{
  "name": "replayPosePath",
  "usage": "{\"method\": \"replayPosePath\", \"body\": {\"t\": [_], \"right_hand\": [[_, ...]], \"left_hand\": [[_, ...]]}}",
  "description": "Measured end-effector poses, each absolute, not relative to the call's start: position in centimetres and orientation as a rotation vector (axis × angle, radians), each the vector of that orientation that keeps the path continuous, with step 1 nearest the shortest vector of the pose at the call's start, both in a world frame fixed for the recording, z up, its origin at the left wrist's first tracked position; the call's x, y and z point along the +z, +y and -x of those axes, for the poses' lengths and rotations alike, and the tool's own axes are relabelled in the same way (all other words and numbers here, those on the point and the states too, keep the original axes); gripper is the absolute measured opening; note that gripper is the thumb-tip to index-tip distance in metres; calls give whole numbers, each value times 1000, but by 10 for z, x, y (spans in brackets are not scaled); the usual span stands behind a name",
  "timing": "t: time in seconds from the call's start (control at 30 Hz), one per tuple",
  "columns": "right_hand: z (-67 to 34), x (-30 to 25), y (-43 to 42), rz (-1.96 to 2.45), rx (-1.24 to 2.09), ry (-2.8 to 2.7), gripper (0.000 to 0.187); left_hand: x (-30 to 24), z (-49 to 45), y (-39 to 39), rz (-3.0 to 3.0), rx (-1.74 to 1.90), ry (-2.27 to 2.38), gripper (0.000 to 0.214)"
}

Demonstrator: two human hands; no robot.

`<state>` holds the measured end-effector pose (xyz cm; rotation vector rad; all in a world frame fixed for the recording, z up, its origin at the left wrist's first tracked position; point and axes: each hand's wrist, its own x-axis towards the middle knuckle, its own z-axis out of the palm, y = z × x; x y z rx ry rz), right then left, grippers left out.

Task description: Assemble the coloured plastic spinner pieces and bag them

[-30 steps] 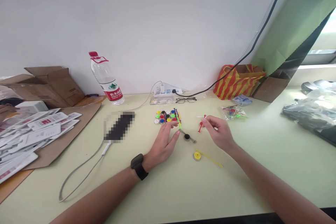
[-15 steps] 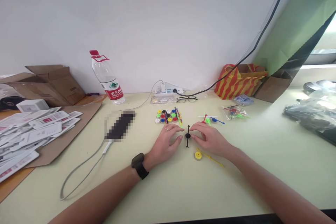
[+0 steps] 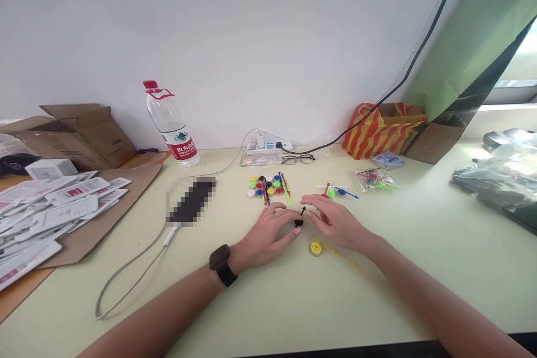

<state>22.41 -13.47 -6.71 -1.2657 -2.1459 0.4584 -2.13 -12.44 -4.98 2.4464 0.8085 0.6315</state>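
A black arrow spinner (image 3: 298, 223), a round disc with an arrow across it, sits between my hands. My left hand (image 3: 271, 235) has its thumb and index finger closed around the disc, partly covering the arrow's near end. Close by on the right, my right hand (image 3: 335, 221) is curved with thumb and fingers apart, its thumb near the arrow's pointed tip. Toward the front lies a yellow disc (image 3: 315, 248) with a yellow arrow (image 3: 338, 254) beside it. Behind my right hand are a blue arrow (image 3: 350, 195), a green disc (image 3: 331, 194) and a red arrow.
Several coloured discs (image 3: 271, 185) and a bundle of arrows (image 3: 286, 187) lie behind my left hand. Farther back are glasses (image 3: 297, 159), a power strip (image 3: 268, 145) and a water bottle (image 3: 176, 134). A bag of parts (image 3: 373, 180) lies at right, and white tags (image 3: 62, 201) pile up at left.
My left hand has moved right and closed its thumb and index finger on the black spinner. The arrow has turned, its tip leaning right. My right hand has barely shifted.
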Motion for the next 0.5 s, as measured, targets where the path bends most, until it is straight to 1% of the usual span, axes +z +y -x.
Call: {"method": "replayPosePath", "body": {"t": [0.17, 0.33, 0.5], "right_hand": [[-223, -63, -136, 1255, 511, -2169, 35], [-221, -62, -136, 1322, 505, -2085, 26], [-220, -66, -134, 1201, 479, -2089, 25]], "left_hand": [[-52, 22, -124, -2383, 754, 831, 37], [-52, 22, -124, -2374, 790, 838, 48], [-52, 23, -124, -2382, 740, 817, 47]]}}
